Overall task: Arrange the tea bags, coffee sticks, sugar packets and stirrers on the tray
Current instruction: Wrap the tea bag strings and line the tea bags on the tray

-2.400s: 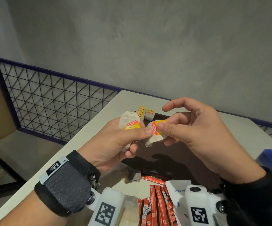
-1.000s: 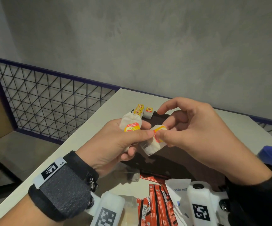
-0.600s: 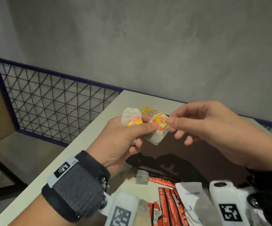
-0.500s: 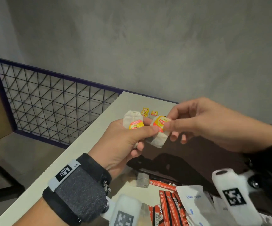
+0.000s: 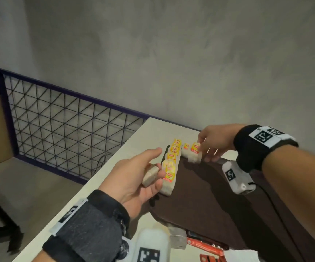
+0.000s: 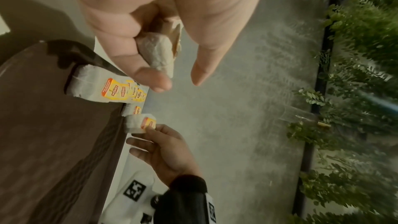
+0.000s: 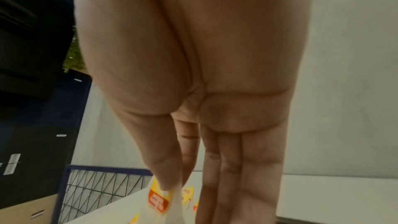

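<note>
A dark brown tray (image 5: 209, 195) lies on the white table. A row of tea bags (image 5: 171, 163) with yellow-red tags runs along its left edge. My right hand (image 5: 201, 148) pinches one tea bag (image 5: 192, 155) by its tag at the tray's far left corner, next to another bag there. The right wrist view shows thumb and forefinger on that tag (image 7: 159, 198). My left hand (image 5: 157, 165) hovers beside the row, fingers curled round a second tea bag (image 5: 150, 174), thumb stretched out. The left wrist view shows this bag (image 6: 157, 54) and the row (image 6: 103, 86).
Red coffee sticks (image 5: 206, 244) and a loose tea bag (image 5: 177, 241) lie on the table near the tray's front edge. A wire-mesh railing (image 5: 67, 133) runs left of the table, and a grey wall stands behind. The tray's middle (image 6: 53, 142) is bare.
The hands have parted. My right hand carried one tea bag away to the tray's far left corner. My left hand dropped beside the row, still holding the other bag.
</note>
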`<state>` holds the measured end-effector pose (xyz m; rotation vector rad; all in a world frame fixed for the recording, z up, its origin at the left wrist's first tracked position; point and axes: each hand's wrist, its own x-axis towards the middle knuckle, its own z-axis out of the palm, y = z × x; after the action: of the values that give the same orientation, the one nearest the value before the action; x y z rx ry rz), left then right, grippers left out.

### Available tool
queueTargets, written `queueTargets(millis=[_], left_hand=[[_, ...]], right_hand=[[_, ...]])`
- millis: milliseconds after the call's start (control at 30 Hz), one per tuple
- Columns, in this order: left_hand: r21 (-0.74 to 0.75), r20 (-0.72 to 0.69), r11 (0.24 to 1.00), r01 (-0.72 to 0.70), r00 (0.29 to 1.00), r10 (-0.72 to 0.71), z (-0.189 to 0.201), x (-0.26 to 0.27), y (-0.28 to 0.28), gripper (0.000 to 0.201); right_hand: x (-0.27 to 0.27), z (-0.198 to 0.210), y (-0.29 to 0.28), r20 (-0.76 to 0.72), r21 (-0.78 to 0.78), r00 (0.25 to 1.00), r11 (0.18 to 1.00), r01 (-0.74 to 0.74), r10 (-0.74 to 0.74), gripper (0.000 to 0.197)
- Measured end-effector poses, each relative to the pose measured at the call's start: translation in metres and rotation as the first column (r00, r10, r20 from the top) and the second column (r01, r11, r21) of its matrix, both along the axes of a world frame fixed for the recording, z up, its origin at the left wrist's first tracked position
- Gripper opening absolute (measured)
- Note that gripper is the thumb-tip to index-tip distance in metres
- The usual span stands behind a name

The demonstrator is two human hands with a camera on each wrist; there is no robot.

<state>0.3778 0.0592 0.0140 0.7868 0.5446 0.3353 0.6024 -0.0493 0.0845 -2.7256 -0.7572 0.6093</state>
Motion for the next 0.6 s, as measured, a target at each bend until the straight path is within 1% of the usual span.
queueTargets(millis=[167, 267, 367, 467, 533, 600], left_hand=[[-0.043, -0.008, 0.999, -0.025, 1.000, 0.025, -0.002, 0.002, -0.004, 0.040], [-0.111, 0.012, 0.994, -0.021, 1.000, 0.022, -0.001, 0.002, -0.002, 0.039], [-0.160, 0.065, 0.987, -0.014, 0.998, 0.025, 0.000, 0.002, -0.001, 0.032], [-0.166, 0.087, 0.985, -0.042, 0.995, 0.057, -0.003, 0.005, 0.000, 0.016], [-0.163, 0.096, 0.985, -0.065, 0.992, 0.081, -0.005, 0.007, 0.000, 0.008], [-0.145, 0.115, 0.987, -0.071, 0.989, 0.088, -0.006, 0.009, -0.001, 0.004]], right_hand=[[0.017, -0.023, 0.014, -0.114, 0.014, 0.991, 0.997, 0.072, -0.070, 0.005], [0.027, -0.029, 0.020, -0.143, 0.037, 0.981, 0.990, 0.136, -0.129, 0.022], [0.035, -0.034, 0.024, -0.162, 0.072, 0.968, 0.977, 0.203, -0.190, 0.030], [0.041, -0.039, 0.027, -0.160, 0.097, 0.961, 0.966, 0.241, -0.224, 0.029], [0.046, -0.043, 0.025, -0.160, 0.110, 0.960, 0.962, 0.250, -0.231, 0.023], [0.050, -0.050, 0.024, -0.181, 0.171, 0.955, 0.949, 0.264, -0.233, 0.010]])
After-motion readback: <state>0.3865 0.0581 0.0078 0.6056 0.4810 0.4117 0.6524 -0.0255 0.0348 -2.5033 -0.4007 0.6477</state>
